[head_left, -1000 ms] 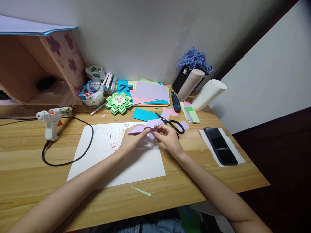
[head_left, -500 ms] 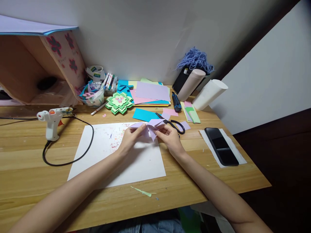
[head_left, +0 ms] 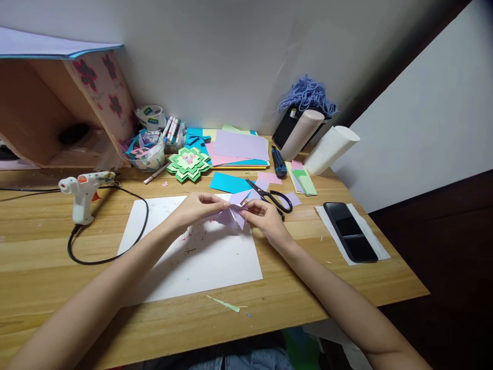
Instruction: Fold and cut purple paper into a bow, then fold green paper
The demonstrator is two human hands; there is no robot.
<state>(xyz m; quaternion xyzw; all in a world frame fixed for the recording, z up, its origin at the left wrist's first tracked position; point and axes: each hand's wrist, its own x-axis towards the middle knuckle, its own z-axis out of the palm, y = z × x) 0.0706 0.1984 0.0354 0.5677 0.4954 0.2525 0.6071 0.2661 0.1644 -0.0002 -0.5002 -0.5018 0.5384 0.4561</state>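
Both arms stretched forward over the bench (head_left: 269, 303), the two hands meeting above one white sheet (head_left: 223, 267). The left hand (head_left: 200, 208), palm down, pinched one folded purple paper (head_left: 233, 215) from its left; the right hand (head_left: 266, 218) pinched its right side. Around lay one pair of scissors (head_left: 264, 193), just beyond the right hand, one cutter (head_left: 279, 162), one phone (head_left: 348, 231), one glue gun (head_left: 82, 198) and one green flower (head_left: 188, 164).

Can see a black phone (head_left: 349, 231) lying on a small white sheet (head_left: 368, 235) and blue yarn (head_left: 307, 96) topping a black holder (head_left: 282, 129).
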